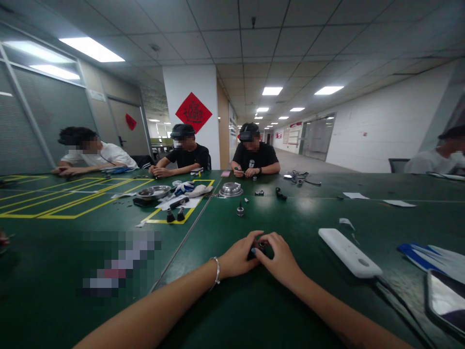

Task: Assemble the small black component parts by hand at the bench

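Note:
Near the middle of the green table (225, 310), my left hand (240, 254) curls around one side of a small dark metal part (262, 245). My right hand (279, 252) holds the same part from the other side, its thumb and fingers bent around it. The fingertips of both hands nearly meet, and they cover much of the part. A silver bracelet (217, 270) circles my left wrist. Beyond my hands, a small round metal piece (240, 211) with a dark upright tip stands on the table.
A white power strip (348, 252) lies to the right, with a phone (448, 300) and a blue-white glove (432, 257) farther right. Across the table are a metal bowl (154, 192), a round metal lid (230, 189), black parts (280, 193) and several seated people.

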Tool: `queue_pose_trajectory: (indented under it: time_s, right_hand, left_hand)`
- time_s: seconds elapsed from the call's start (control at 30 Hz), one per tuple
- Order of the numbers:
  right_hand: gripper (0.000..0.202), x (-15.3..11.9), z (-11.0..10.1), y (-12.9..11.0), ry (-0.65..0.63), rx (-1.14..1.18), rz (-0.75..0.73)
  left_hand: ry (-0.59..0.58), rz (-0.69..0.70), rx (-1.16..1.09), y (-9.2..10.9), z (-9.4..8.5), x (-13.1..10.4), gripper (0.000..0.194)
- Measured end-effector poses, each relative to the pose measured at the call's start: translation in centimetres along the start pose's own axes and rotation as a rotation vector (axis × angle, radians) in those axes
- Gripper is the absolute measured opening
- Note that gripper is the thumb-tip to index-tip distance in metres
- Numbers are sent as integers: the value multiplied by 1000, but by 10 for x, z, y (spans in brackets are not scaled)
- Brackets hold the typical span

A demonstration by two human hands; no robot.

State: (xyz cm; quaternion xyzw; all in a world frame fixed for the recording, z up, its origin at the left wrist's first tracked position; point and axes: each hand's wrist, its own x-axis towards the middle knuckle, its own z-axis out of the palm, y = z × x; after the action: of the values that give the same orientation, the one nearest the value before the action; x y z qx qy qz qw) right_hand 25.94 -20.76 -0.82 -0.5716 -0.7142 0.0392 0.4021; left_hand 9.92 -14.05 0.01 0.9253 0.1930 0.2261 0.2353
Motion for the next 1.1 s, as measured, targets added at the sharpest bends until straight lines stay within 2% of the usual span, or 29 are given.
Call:
queue_pose_trajectory:
  time_s: [0.23, 0.4, 0.53, 0.6, 0.7, 0.77, 0.83, 0.9, 1.03, 1.1]
  right_hand:
    - [22, 0, 0, -4, 54, 54, -193]
    - [21, 1, 6, 1, 39, 34, -123]
    - [32, -2, 8, 5, 156, 62, -36]
    - [32, -3, 7, 5, 219, 117, -9]
    - [32, -3, 4, 3, 283, 151, 1]
    - [32, -3, 3, 0, 285, 155, 0]
    - [30, -4, 3, -2, 268, 162, 6]
    - [29, -5, 3, -5, 236, 167, 6]
    - [28, -6, 0, -12, 133, 168, -15]
    - [29, -6, -1, -14, 109, 159, -18]
  left_hand:
    - [7, 24, -47, -2, 1, 0, 64]
    - [30, 27, -33, -3, 2, -1, 72]
    - [81, 72, -48, 2, 0, -1, 77]
    - [86, 54, -29, 6, -1, 1, 63]
    - [29, 33, 29, 9, -5, 7, 33]
    - [1, 24, 80, 6, -11, 13, 26]
    - [37, -16, 184, -5, -20, 20, 26]
    - [135, -112, 351, -23, -33, 23, 26]
    - [404, -407, 727, -75, -69, 13, 28]
    - [461, -463, 903, -102, -90, 0, 27]
